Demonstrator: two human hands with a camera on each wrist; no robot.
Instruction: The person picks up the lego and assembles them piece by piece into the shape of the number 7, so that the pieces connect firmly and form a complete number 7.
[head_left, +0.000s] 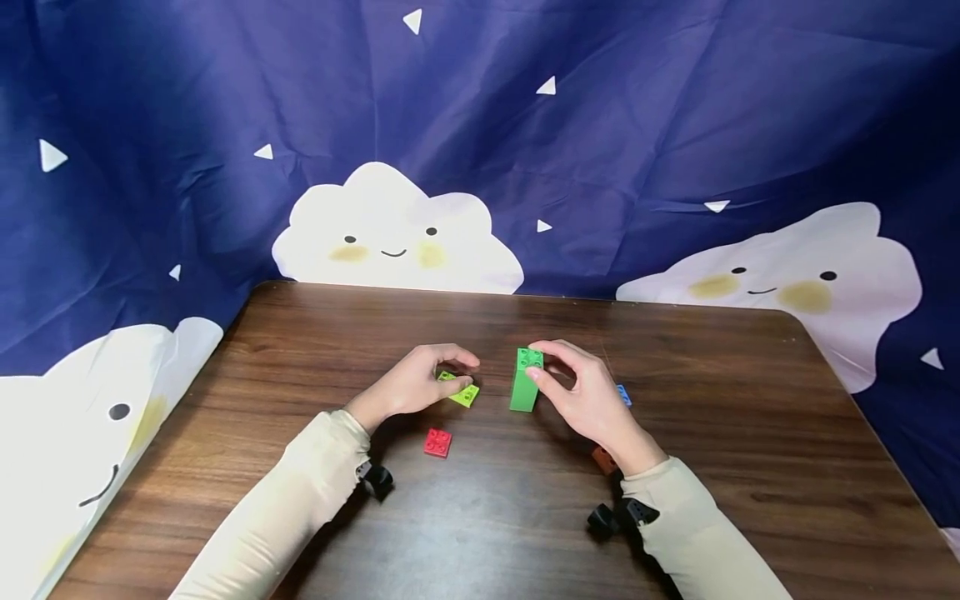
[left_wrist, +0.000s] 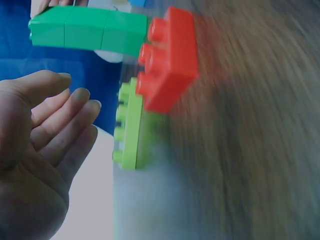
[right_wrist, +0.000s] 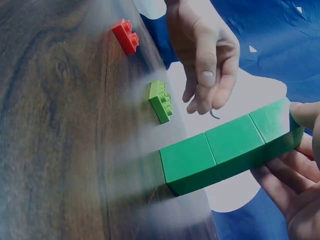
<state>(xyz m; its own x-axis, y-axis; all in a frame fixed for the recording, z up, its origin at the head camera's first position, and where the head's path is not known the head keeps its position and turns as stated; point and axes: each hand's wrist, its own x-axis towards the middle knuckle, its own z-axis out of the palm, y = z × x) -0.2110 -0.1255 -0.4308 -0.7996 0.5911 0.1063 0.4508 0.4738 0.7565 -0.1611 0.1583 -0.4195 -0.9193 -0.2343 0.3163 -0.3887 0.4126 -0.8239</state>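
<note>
A tower of three stacked green building blocks [head_left: 523, 390] stands upright on the table. My right hand [head_left: 592, 400] pinches its top block between thumb and fingers, as the right wrist view also shows. My left hand [head_left: 416, 379] hovers over a flat lime green building block [head_left: 467, 395], its fingers loosely bent and nothing held; in the left wrist view the palm [left_wrist: 35, 200] is bare. Nearer the front lies a flat red building block [head_left: 438, 442], studs up.
Beyond my right wrist a blue block [head_left: 624, 394] shows partly. A brown block [head_left: 602, 459] lies half hidden under the same forearm. The wooden table [head_left: 480, 517] ends at a blue cloth backdrop [head_left: 465, 100] with clouds.
</note>
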